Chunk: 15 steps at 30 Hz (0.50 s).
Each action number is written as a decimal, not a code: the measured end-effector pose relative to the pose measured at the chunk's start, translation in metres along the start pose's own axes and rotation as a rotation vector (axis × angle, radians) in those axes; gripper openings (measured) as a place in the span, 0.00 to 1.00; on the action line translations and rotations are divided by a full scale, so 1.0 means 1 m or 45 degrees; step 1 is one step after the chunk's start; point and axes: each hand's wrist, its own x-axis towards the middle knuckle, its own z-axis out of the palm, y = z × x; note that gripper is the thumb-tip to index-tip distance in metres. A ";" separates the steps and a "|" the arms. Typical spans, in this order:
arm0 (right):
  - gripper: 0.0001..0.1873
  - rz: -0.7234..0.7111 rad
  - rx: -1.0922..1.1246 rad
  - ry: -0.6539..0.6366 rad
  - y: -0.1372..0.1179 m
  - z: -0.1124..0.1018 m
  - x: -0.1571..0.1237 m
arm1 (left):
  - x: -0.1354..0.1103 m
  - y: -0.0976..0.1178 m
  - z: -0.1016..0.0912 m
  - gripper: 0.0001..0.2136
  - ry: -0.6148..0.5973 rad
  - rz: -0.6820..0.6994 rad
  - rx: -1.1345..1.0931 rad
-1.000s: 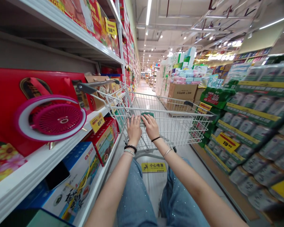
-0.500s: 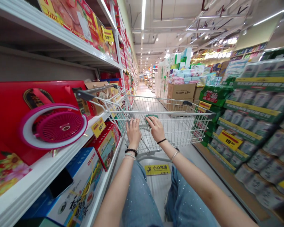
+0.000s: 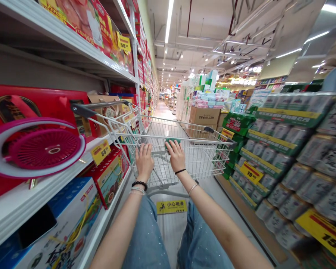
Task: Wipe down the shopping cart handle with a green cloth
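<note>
A wire shopping cart (image 3: 196, 157) stands right in front of my knees, turned sideways across the aisle. My left hand (image 3: 145, 162) has its fingers stretched forward against the wires on the cart's near side, with nothing visible in it. Under the spread fingers of my right hand (image 3: 176, 157) is a small dark green pad (image 3: 177, 141), held against the cart's wire side near the upper rail. My palm and fingers cover part of it; whether it is cloth or sponge I cannot tell. The visible basket wires show no goods behind them.
Left, a white shelf (image 3: 106, 136) bears gift boxes and a pink fan (image 3: 42, 147). Stacked canned drinks (image 3: 305, 160) line the right side. Beyond the cart stands a wet wipes carton (image 3: 203, 117). A yellow floor sign (image 3: 171, 206) lies between my legs.
The view has shifted, so the cart and both hands appear further left and slightly lower. My right hand and the green pad have slid a little rightward along the cart's wires.
</note>
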 end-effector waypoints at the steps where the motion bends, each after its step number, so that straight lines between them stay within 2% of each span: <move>1: 0.26 -0.005 -0.008 -0.021 0.002 0.001 -0.002 | 0.000 0.000 0.001 0.29 0.013 -0.010 -0.005; 4: 0.26 -0.022 0.017 -0.048 0.008 0.003 -0.009 | 0.000 0.001 0.003 0.28 0.035 -0.026 -0.008; 11: 0.28 0.081 0.058 0.141 0.017 0.002 -0.010 | 0.001 0.003 0.002 0.28 0.022 -0.044 0.016; 15: 0.27 0.077 0.074 0.073 0.020 0.004 -0.018 | 0.001 0.005 0.001 0.28 0.017 -0.063 0.023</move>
